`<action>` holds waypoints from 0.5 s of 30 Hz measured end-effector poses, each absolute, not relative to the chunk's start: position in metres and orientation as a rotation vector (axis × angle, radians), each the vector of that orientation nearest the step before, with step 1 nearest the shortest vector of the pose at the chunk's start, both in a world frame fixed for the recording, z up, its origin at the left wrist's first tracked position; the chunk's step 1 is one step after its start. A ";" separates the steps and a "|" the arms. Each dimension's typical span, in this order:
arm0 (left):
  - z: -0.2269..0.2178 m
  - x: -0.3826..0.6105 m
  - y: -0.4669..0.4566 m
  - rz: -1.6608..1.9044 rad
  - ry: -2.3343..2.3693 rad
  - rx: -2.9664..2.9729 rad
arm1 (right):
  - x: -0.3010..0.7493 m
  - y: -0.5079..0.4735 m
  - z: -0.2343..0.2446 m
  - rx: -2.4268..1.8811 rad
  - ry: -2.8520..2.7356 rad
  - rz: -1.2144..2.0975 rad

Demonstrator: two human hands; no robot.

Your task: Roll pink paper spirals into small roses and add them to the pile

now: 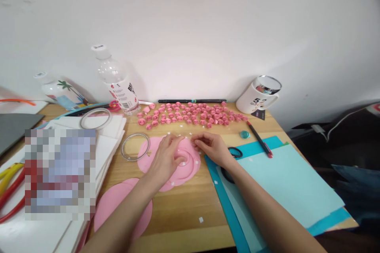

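Observation:
Pale pink round paper pieces [187, 172], some with spiral cuts, lie overlapping on the wooden table. My left hand [166, 156] rests on them, its thumb apart from the fingers and nothing held. At their upper right edge is my right hand [212, 146], its fingertips pinched together; what they hold, if anything, is too small to make out. Small white squares [201, 219] are scattered on the pink paper and the table. Beyond both hands lie many small rolled pink paper flowers [194, 118]. More pink paper circles [118, 201] lie partly under my left forearm.
Two tape rolls [122, 148], a clear bottle [118, 83] and a stack of white sheets [111, 146] are on the left. On the right are a white mug [249, 99], a dark pen [259, 139], blue paper sheets [291, 182] and black-handled scissors [236, 151].

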State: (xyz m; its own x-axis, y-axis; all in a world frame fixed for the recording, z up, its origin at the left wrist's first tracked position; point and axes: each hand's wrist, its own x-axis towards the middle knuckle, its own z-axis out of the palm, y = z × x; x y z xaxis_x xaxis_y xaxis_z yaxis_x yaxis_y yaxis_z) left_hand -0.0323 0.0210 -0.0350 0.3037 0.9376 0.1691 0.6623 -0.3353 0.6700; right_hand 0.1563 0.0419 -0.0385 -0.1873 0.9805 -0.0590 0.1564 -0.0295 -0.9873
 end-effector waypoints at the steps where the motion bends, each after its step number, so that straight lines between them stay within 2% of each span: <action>1: -0.036 -0.032 0.021 0.790 1.402 2.084 | 0.156 0.042 -0.039 -1.262 -1.435 1.314; 9: -0.031 -0.029 0.020 0.982 1.354 1.942 | 0.157 0.044 -0.038 -1.299 -1.502 1.271; 15: -0.018 -0.025 0.020 1.122 1.321 1.524 | 0.157 0.041 -0.031 -1.298 -1.442 1.342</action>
State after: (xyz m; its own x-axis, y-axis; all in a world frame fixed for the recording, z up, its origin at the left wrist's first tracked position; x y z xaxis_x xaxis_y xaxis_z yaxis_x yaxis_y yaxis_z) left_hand -0.0252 0.0195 -0.0182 0.0571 0.9919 0.1133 0.2722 -0.1247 0.9541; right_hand 0.1567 0.0412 -0.0312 -0.1918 0.9759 -0.1041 0.1741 -0.0705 -0.9822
